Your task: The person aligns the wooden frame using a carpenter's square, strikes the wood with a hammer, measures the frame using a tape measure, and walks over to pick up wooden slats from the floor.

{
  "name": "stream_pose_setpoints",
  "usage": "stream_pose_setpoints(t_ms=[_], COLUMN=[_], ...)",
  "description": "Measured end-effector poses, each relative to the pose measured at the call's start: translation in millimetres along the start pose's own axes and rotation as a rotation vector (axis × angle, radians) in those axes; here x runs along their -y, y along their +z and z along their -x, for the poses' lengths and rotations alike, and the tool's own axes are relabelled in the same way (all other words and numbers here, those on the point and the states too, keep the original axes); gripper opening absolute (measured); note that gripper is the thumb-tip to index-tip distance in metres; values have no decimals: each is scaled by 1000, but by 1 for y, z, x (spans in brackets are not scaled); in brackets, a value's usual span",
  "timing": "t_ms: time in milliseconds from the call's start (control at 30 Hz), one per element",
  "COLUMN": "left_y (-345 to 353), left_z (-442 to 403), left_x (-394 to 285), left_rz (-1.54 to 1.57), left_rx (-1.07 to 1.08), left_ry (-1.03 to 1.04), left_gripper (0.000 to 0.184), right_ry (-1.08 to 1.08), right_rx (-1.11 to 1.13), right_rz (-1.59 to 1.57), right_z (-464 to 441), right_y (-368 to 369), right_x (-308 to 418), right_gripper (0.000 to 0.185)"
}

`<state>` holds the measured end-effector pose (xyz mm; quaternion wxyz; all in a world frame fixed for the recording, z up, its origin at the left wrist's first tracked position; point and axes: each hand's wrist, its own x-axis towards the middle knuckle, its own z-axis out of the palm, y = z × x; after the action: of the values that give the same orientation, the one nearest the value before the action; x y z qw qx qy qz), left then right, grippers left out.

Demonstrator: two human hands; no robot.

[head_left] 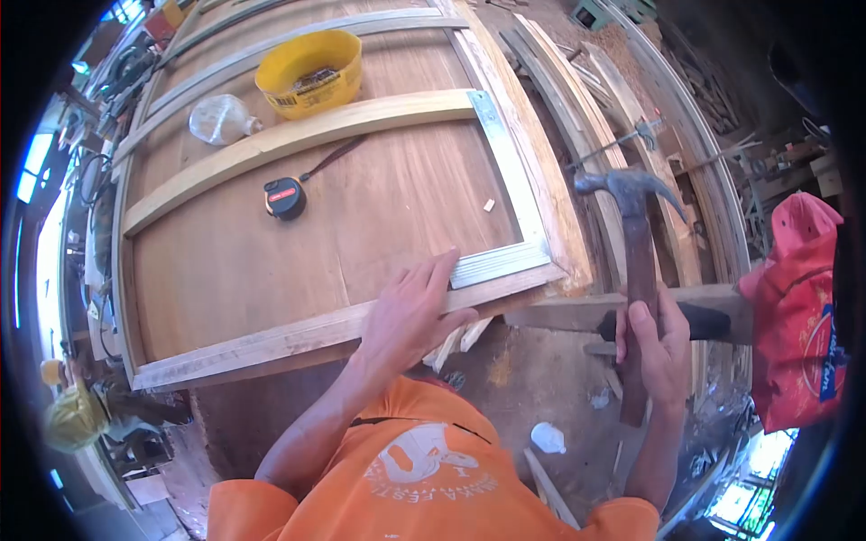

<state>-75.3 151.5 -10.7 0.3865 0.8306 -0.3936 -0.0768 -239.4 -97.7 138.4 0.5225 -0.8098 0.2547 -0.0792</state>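
Note:
My right hand (666, 347) grips a claw hammer (639, 248) by its dark wooden handle, head up, to the right of a wooden frame panel (253, 347). My left hand (410, 307) lies with fingers extended on the panel's near rail. Its fingertips touch the end of a metal carpenter's square (501, 262), which sits in the panel's near right corner. A black tape measure (286, 198) rests on the plywood, its strap stretched toward a crosspiece. Beyond that crosspiece stand a yellow tub (309, 97) with what look like nails inside and a clear plastic bottle (219, 121) on its side.
Long wooden strips (577, 117) lie along the panel's right side. A black-handled tool (704, 321) is behind my right hand. At far right hangs a red bag (798, 316). A person in a yellow cap (74, 417) is at far left. Wood scraps litter the floor.

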Motion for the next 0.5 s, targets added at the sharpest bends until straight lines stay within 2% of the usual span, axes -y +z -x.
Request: stream_pose_setpoints(t_ms=[200,333,500], left_y=[1,5,10], left_z=[0,3,4], left_x=[-1,0,3], left_rz=[-54,-78,-124], left_rx=[42,-25,11], left_ry=[5,61,23], left_gripper=[88,91,93], right_ry=[34,39,0], right_rx=[21,37,54], right_rz=[-12,-53,-71], right_z=[14,20,22], right_y=[-8,-6,-5], right_x=[-18,-24,-25], right_gripper=[24,25,23])
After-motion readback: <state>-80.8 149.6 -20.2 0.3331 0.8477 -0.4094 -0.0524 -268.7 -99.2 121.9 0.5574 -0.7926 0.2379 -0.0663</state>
